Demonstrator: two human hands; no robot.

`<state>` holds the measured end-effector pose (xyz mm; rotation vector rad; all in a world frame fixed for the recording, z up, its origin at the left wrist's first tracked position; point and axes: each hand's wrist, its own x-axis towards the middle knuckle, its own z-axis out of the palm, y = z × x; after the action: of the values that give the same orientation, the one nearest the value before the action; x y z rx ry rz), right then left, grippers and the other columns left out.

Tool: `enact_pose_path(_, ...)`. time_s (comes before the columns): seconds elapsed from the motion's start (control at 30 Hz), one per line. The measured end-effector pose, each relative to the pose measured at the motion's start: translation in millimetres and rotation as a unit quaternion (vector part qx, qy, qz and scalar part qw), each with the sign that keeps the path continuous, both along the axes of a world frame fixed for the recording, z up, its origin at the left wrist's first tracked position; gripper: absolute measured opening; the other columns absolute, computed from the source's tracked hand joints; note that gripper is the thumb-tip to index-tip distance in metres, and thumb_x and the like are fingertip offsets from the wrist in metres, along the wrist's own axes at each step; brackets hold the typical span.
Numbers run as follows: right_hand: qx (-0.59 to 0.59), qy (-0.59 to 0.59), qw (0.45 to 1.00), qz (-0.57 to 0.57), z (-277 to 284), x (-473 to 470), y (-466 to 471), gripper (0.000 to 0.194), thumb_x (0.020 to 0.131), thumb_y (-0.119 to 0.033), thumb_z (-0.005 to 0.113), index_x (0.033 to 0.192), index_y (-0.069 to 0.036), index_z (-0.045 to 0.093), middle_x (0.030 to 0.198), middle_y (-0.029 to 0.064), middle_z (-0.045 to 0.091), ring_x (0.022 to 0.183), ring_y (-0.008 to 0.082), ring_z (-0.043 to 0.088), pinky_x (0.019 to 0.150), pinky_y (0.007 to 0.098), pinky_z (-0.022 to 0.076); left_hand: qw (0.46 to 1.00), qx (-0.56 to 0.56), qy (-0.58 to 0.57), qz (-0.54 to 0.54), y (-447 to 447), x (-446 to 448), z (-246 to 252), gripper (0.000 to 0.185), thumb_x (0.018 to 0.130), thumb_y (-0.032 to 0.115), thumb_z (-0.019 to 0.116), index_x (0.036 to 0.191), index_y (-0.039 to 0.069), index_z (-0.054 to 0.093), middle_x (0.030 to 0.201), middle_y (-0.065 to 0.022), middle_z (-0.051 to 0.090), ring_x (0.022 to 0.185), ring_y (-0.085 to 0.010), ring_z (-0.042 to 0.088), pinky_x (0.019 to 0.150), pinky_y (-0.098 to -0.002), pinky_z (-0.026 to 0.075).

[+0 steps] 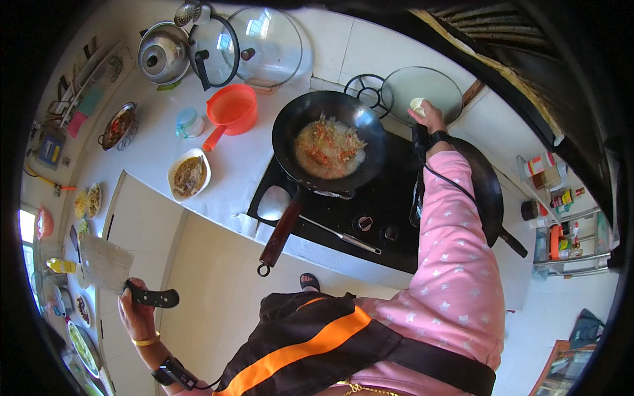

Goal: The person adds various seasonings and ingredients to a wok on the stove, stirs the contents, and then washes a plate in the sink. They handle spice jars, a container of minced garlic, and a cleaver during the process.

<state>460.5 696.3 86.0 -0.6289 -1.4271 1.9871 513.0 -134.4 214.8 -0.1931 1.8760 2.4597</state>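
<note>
At the lower left my left hand (136, 314) grips the black riveted handle of a cleaver (106, 265), its broad blade pointing up and left towards the side counter. My right hand (431, 118) reaches to the back of the cooktop (327, 218). A small pale round thing (417, 105), possibly a small cup, is between its fingers, in front of a glass lid (426, 86) leaning on the tiled wall. Left of that arm, a wok (285, 128) with a wooden handle holds chopped red and pale food in liquid. A larger dark wok (490, 198) is partly hidden behind my right sleeve.
A metal wok spatula (322, 227) lies along the cooktop's front, near the knobs. On the white counter (148, 128) stand a red plastic dipper (233, 109), a lidded jar (189, 123) and a bowl of fish (189, 177). Condiment bottles fill a rack (550, 193) at right.
</note>
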Motion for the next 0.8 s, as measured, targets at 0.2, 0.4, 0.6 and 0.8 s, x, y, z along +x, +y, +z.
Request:
enact_pose_path(0.2, 0.085, -0.116, 0.989, -0.029, 78, 11, -46, 0.032, 0.084, -0.016, 0.055, 0.104, 0.009, 0.049, 0.106, 0.0168, 0.054, 0.089, 0.0296, 0.06, 0.073, 0.0384, 0.059, 0.998, 0.0, 0.014, -0.058, 4, -10, -8, 0.031, 0.089, 0.03, 0.052, 0.097, 0.001, 0.055, 0.092, -0.0067, 0.053, 0.071, -0.0106, 0.049, 0.054, -0.0206, 0.038)
enact_pose_path(0.4, 0.266, -0.268, 0.926, 0.012, 121, 11, -68, 0.029, 0.08, -0.025, 0.062, 0.096, -0.003, 0.052, 0.087, 0.0111, 0.058, 0.065, 0.0212, 0.06, 0.052, 0.0309, 0.0542, 0.996, 0.024, 0.011, -0.083, -4, -12, -9, 0.031, 0.089, 0.03, 0.051, 0.097, 0.0, 0.054, 0.091, -0.0063, 0.053, 0.072, -0.0099, 0.049, 0.055, -0.0199, 0.039)
enact_pose_path(0.6, 0.484, -0.314, 0.807, 0.128, 141, -25, -138, 0.027, 0.071, -0.031, 0.068, 0.079, -0.007, 0.058, 0.06, 0.0076, 0.058, 0.047, 0.0164, 0.056, 0.044, 0.0297, 0.0469, 0.998, 0.043, 0.008, -0.032, -12, -5, -15, 0.03, 0.089, 0.029, 0.052, 0.099, 0.0, 0.055, 0.091, -0.0064, 0.053, 0.071, -0.0105, 0.05, 0.056, -0.0212, 0.04)
enact_pose_path(0.8, 0.549, -0.345, 0.721, 0.244, 94, -66, -218, 0.029, 0.061, -0.03, 0.068, 0.077, -0.006, 0.06, 0.064, 0.0127, 0.062, 0.05, 0.0235, 0.059, 0.048, 0.0354, 0.0478, 0.998, 0.056, 0.014, -0.029, -27, 12, -19, 0.03, 0.088, 0.029, 0.052, 0.098, 0.001, 0.055, 0.09, -0.0063, 0.053, 0.069, -0.0105, 0.049, 0.053, -0.0214, 0.039)
